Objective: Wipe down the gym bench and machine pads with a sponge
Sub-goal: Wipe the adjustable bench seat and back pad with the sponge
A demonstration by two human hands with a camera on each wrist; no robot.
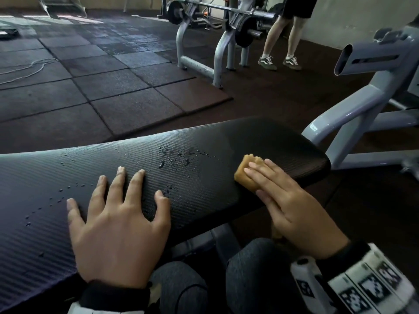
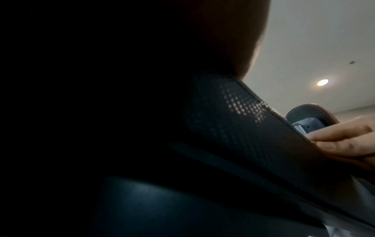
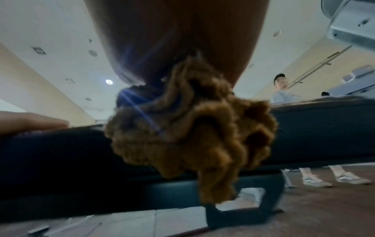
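The black ribbed vinyl gym bench pad (image 1: 181, 177) serves as the tabletop; the left hand (image 1: 118, 225) lies flat on it with fingers spread, holding nothing; the right hand (image 1: 292, 205) presses straight fingers on the tan porous sponge (image 1: 247, 172) near the pad's right end; water droplets (image 1: 179, 155) bead between them.

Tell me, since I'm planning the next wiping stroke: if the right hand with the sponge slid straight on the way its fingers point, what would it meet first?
Probably the water droplets on the bench pad. The right hand presses the sponge flat, fingers pointing up-left across the pad; the left hand lies nearer, seemingly off that line.
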